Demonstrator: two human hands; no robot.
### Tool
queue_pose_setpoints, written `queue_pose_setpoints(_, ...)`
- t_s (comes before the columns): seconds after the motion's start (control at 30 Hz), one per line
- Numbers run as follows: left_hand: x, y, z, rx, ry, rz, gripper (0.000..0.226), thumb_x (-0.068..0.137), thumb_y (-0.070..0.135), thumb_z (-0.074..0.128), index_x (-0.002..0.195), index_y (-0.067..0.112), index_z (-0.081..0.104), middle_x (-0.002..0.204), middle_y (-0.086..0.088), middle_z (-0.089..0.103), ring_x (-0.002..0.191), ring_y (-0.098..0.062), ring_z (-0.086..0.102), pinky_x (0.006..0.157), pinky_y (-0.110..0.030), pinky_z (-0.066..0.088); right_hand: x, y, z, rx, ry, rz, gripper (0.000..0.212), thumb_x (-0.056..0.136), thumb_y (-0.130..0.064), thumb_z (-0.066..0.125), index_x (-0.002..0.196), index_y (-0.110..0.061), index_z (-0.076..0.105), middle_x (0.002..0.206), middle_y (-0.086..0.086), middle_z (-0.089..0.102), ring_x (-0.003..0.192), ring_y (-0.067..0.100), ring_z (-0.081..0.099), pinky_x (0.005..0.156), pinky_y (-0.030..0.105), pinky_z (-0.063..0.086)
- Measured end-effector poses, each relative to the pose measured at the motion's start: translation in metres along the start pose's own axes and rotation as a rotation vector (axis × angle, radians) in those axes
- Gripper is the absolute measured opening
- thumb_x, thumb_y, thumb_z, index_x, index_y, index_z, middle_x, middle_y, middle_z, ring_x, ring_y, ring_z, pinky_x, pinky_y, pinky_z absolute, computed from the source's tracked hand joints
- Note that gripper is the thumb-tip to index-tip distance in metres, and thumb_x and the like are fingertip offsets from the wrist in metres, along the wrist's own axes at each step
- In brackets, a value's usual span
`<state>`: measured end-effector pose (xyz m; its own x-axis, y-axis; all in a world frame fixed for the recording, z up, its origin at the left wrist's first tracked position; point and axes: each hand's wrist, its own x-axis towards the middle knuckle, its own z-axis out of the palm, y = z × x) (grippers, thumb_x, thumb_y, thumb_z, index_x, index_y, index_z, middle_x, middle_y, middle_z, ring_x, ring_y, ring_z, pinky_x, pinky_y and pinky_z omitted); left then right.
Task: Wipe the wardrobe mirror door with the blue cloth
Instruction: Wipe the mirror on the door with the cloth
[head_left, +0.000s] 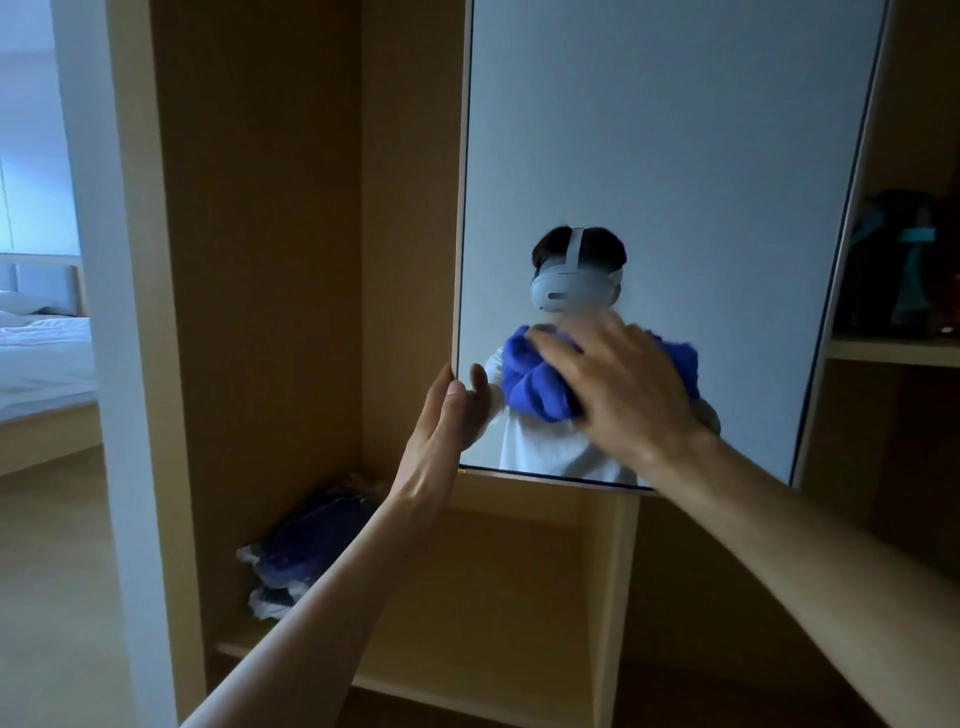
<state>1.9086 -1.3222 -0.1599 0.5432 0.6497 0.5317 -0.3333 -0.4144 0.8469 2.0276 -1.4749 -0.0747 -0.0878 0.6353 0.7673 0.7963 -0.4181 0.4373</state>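
Note:
The mirror door (675, 130) hangs open in front of the wooden wardrobe and fills the upper middle of the head view. My right hand (618, 384) presses the bunched blue cloth (535, 384) flat against the glass near its lower edge. The cloth shows mostly to the left of my fingers, with its reflection behind it. My left hand (447, 421) grips the mirror door's left edge near the bottom corner, thumb on the front face. The glass reflects a person in a white top wearing a headset.
Behind the door are wooden wardrobe compartments (270, 260). A folded dark blue bundle in plastic (306, 545) lies on the lower left shelf. A dark bag (898, 265) sits on a right-hand shelf. A bed with white bedding (41, 353) stands at far left.

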Motion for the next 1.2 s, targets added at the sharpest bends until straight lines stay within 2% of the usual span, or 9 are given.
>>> queue_pose_setpoints(0.1, -0.007, -0.001, 0.008, 0.009, -0.001, 0.037, 0.034, 0.108, 0.046, 0.035, 0.110, 0.077, 0.048, 0.093, 0.054, 0.058, 0.094, 0.033, 0.053, 0.076, 0.003, 0.042, 0.008, 0.022, -0.013, 0.014, 0.052, 0.044, 0.051, 0.079, -0.009, 0.066, 0.130, -0.013, 0.060, 0.107, 0.012, 0.062, 0.093, 0.035, 0.054, 0.072, 0.041, 0.039)
queue_pose_setpoints(0.2, -0.009, -0.005, 0.012, 0.008, 0.025, 0.030, 0.035, 0.110, 0.043, 0.035, 0.141, 0.058, 0.036, 0.104, 0.046, 0.058, 0.094, 0.035, 0.051, 0.076, 0.002, 0.043, 0.004, 0.023, -0.010, -0.011, 0.068, 0.005, 0.048, 0.081, -0.011, 0.066, 0.128, -0.014, 0.060, 0.108, 0.010, 0.063, 0.092, 0.033, 0.054, 0.072, 0.041, 0.038)
queue_pose_setpoints(0.3, -0.010, -0.005, 0.016, 0.016, 0.045, 0.038, 0.027, 0.110, 0.038, 0.038, 0.124, 0.060, 0.041, 0.108, 0.038, 0.059, 0.097, 0.032, 0.053, 0.073, 0.007, 0.039, -0.011, 0.013, 0.006, -0.008, 0.062, -0.038, 0.047, 0.079, -0.009, 0.066, 0.126, -0.014, 0.059, 0.108, 0.009, 0.063, 0.094, 0.032, 0.053, 0.076, 0.043, 0.040)
queue_pose_setpoints(0.4, -0.012, -0.006, 0.019, 0.045, 0.060, 0.014, 0.037, 0.109, 0.042, 0.039, 0.145, 0.051, 0.036, 0.129, 0.023, 0.055, 0.110, 0.015, 0.057, 0.074, 0.009, 0.037, -0.035, -0.003, 0.028, -0.003, 0.005, -0.074, 0.053, 0.081, -0.010, 0.068, 0.132, -0.016, 0.054, 0.117, 0.011, 0.061, 0.104, 0.034, 0.053, 0.088, 0.046, 0.042)
queue_pose_setpoints(0.5, -0.010, -0.010, 0.018, 0.089, 0.096, 0.038, 0.037, 0.108, 0.041, 0.041, 0.144, 0.048, 0.036, 0.137, 0.007, 0.057, 0.125, -0.002, 0.057, 0.091, -0.003, 0.040, -0.063, -0.021, 0.045, 0.036, -0.058, -0.109, 0.053, 0.083, -0.017, 0.075, 0.132, -0.018, 0.055, 0.118, 0.010, 0.062, 0.105, 0.034, 0.056, 0.087, 0.046, 0.047)
queue_pose_setpoints(0.67, -0.011, -0.012, 0.021, 0.195, 0.121, 0.008, 0.063, 0.106, 0.051, 0.042, 0.162, 0.038, 0.015, 0.163, -0.001, 0.033, 0.144, -0.016, 0.037, 0.116, -0.037, 0.032, -0.080, -0.022, 0.052, 0.111, -0.068, -0.139, 0.056, 0.079, -0.023, 0.080, 0.129, -0.021, 0.055, 0.116, 0.005, 0.063, 0.100, 0.029, 0.057, 0.080, 0.040, 0.049)
queue_pose_setpoints(0.87, -0.021, -0.015, 0.033, 0.319, 0.157, -0.016, 0.076, 0.103, 0.051, 0.048, 0.163, 0.035, 0.005, 0.155, -0.004, 0.039, 0.125, -0.004, 0.035, 0.099, -0.028, 0.028, -0.076, -0.014, 0.045, 0.105, -0.053, -0.104, 0.052, 0.087, -0.022, 0.071, 0.136, -0.022, 0.053, 0.120, 0.006, 0.061, 0.105, 0.030, 0.055, 0.087, 0.043, 0.047)
queue_pose_setpoints(1.0, -0.023, -0.017, 0.026, 0.346, 0.127, -0.024, 0.077, 0.103, 0.049, 0.049, 0.163, 0.035, 0.004, 0.158, -0.006, 0.038, 0.139, -0.018, 0.040, 0.101, -0.030, 0.029, -0.065, 0.018, 0.025, 0.069, 0.047, -0.017, 0.058, 0.081, -0.007, 0.069, 0.137, -0.014, 0.055, 0.120, 0.013, 0.060, 0.103, 0.035, 0.053, 0.086, 0.047, 0.044)
queue_pose_setpoints(1.2, -0.027, -0.018, 0.038, 0.349, 0.176, -0.034, 0.079, 0.103, 0.048, 0.051, 0.163, 0.036, 0.001, 0.161, -0.006, 0.027, 0.146, -0.026, 0.033, 0.101, -0.032, 0.027, -0.051, 0.070, -0.003, 0.031, 0.108, 0.076, 0.052, 0.081, -0.012, 0.065, 0.132, -0.016, 0.059, 0.110, 0.011, 0.061, 0.094, 0.035, 0.053, 0.074, 0.045, 0.042)
